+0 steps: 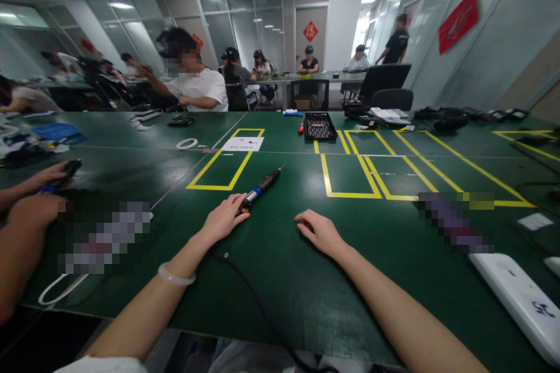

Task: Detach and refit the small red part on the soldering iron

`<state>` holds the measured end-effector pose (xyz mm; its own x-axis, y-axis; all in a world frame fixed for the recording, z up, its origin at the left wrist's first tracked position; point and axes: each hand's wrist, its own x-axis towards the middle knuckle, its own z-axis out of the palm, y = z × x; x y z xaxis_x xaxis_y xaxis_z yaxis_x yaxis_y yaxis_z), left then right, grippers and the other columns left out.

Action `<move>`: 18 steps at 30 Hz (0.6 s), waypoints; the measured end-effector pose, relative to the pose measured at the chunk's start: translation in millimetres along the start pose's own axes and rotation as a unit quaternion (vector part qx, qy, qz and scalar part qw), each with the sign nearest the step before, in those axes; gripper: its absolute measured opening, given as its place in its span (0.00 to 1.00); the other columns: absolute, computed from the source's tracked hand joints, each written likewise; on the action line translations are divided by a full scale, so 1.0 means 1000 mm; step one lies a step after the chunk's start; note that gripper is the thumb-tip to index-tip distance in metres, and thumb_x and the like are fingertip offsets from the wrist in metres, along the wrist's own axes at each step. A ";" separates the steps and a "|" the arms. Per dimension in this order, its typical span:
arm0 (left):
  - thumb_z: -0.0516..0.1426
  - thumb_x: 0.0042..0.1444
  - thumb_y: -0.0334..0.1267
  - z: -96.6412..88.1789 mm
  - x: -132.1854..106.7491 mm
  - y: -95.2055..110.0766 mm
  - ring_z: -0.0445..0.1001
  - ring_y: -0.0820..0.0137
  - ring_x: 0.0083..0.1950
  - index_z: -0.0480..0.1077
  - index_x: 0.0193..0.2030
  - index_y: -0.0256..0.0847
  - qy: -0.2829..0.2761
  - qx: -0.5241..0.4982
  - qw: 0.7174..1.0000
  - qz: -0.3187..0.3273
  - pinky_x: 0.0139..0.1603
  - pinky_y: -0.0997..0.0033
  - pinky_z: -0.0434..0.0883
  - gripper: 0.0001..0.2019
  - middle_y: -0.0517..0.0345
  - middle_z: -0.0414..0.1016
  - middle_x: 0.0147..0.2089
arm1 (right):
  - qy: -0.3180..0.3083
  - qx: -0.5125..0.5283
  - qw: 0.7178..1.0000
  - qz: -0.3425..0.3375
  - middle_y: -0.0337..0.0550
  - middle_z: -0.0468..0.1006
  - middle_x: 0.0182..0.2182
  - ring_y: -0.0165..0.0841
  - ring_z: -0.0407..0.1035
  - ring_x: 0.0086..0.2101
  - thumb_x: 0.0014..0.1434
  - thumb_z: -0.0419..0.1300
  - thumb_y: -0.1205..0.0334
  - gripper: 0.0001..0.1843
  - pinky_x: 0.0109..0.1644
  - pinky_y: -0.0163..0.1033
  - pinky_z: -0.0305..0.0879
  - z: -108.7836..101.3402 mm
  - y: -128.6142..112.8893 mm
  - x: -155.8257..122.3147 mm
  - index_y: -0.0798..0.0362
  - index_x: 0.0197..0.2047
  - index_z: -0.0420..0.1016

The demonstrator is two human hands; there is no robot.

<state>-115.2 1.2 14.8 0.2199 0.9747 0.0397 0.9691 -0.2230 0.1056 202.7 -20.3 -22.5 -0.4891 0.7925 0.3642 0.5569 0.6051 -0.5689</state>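
My left hand (pixel 224 220) is closed around the rear end of a soldering iron (pixel 261 186), a slim black tool with a blue and silver section and a thin metal tip. The tip points away to the upper right, over the green table (pixel 266 280). A black cable (pixel 249 282) runs from beneath my left wrist toward the front edge. My right hand (pixel 321 232) rests on the tabletop to the right of the iron, holding nothing, its fingers loosely bent and thumb apart.
Yellow tape outlines mark the table. A black tray (pixel 321 127) of small items and a paper sheet (pixel 243 144) lie farther back. At right is a white power strip (pixel 516 303). A neighbour's hands (pixel 37 198) hold a dark tool at left; more people sit behind.
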 end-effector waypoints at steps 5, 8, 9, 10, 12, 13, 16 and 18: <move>0.47 0.61 0.54 -0.006 -0.003 -0.063 0.65 0.55 0.60 0.52 0.69 0.44 -0.002 -0.007 0.999 -0.043 0.56 0.59 0.65 0.32 0.47 0.57 0.66 | -0.007 0.000 1.000 -0.006 0.41 0.74 0.37 0.31 0.69 0.35 0.64 0.54 0.64 0.08 0.38 0.35 0.63 0.000 -0.001 0.000 0.51 0.45 0.72; 0.47 0.60 0.55 -0.008 -0.005 -0.098 0.66 0.55 0.59 0.51 0.69 0.44 -0.004 -0.002 0.998 -0.069 0.57 0.60 0.64 0.33 0.47 0.58 0.66 | -0.010 0.000 1.000 -0.004 0.41 0.74 0.36 0.31 0.69 0.34 0.64 0.54 0.65 0.08 0.38 0.35 0.63 -0.001 -0.001 0.000 0.51 0.45 0.72; 0.47 0.60 0.55 -0.008 -0.005 -0.109 0.66 0.55 0.59 0.51 0.69 0.43 -0.006 0.001 0.997 -0.077 0.57 0.60 0.64 0.33 0.47 0.58 0.66 | -0.011 0.001 1.000 -0.003 0.41 0.74 0.36 0.31 0.69 0.34 0.64 0.54 0.65 0.08 0.38 0.35 0.63 -0.001 -0.001 0.000 0.51 0.44 0.72; 0.47 0.59 0.55 -0.009 -0.006 -0.120 0.66 0.55 0.58 0.51 0.69 0.43 -0.006 0.007 0.997 -0.083 0.57 0.61 0.64 0.33 0.47 0.58 0.66 | -0.011 0.002 1.000 -0.002 0.40 0.74 0.36 0.31 0.69 0.34 0.64 0.54 0.65 0.07 0.38 0.35 0.63 -0.001 0.000 0.000 0.51 0.44 0.72; 0.47 0.59 0.54 -0.011 -0.007 -0.140 0.66 0.55 0.58 0.52 0.68 0.41 -0.003 0.018 0.996 -0.090 0.57 0.62 0.63 0.34 0.47 0.58 0.66 | -0.010 0.005 1.000 0.000 0.40 0.74 0.35 0.31 0.69 0.34 0.64 0.55 0.65 0.07 0.38 0.35 0.63 0.000 0.001 0.000 0.51 0.44 0.72; 0.48 0.59 0.54 -0.012 -0.008 -0.148 0.66 0.55 0.59 0.52 0.68 0.40 -0.001 0.023 0.995 -0.092 0.57 0.63 0.63 0.34 0.47 0.58 0.66 | -0.009 0.007 1.000 0.001 0.40 0.74 0.35 0.31 0.69 0.34 0.63 0.55 0.65 0.07 0.39 0.35 0.63 0.001 0.002 0.000 0.51 0.44 0.72; 0.47 0.59 0.53 -0.018 -0.012 -0.157 0.66 0.53 0.58 0.55 0.66 0.38 0.011 0.043 0.993 -0.110 0.55 0.61 0.63 0.32 0.44 0.59 0.66 | -0.009 0.010 1.000 0.004 0.40 0.74 0.35 0.31 0.69 0.34 0.63 0.55 0.66 0.07 0.38 0.35 0.63 0.002 0.004 0.001 0.51 0.43 0.72; 0.48 0.60 0.51 -0.022 -0.016 -0.150 0.65 0.51 0.58 0.58 0.64 0.38 0.030 0.056 0.990 -0.127 0.54 0.57 0.63 0.29 0.42 0.60 0.65 | -0.009 0.009 1.000 0.005 0.40 0.74 0.35 0.31 0.69 0.34 0.63 0.55 0.66 0.07 0.38 0.35 0.62 0.002 0.004 0.001 0.51 0.43 0.72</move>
<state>-266.9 18.3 19.8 -0.0366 0.9957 0.0853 0.9993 0.0359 0.0097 202.8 -16.8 -26.2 -0.4965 0.7963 0.3454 0.5490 0.5963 -0.5856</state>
